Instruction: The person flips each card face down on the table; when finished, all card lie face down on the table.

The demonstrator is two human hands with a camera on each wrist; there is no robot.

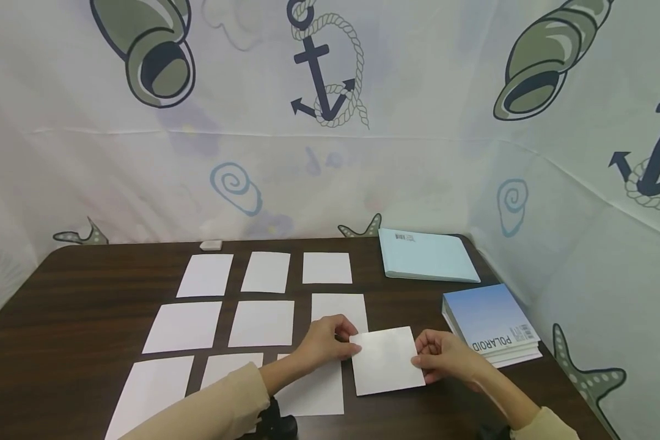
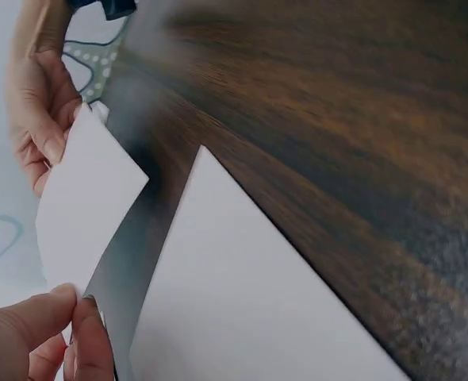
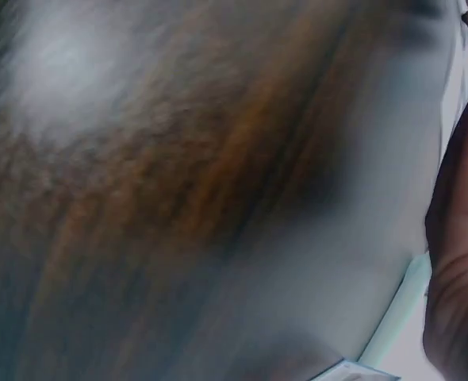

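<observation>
Between both hands, a blank white square card is held up over the right front of the table. My left hand pinches its left edge near the upper corner, between thumb and fingers. On the opposite edge, my right hand pinches it the same way. The left wrist view shows the held card slanting between the two hands, with the left thumb on its corner. Beneath and left of my left hand lies another white card. The right wrist view catches only part of the right hand.
Several white cards lie in rows across the dark wooden table. A blue book marked POLAROID sits right of my right hand, with a pale blue book behind it. A small white block rests at the back edge.
</observation>
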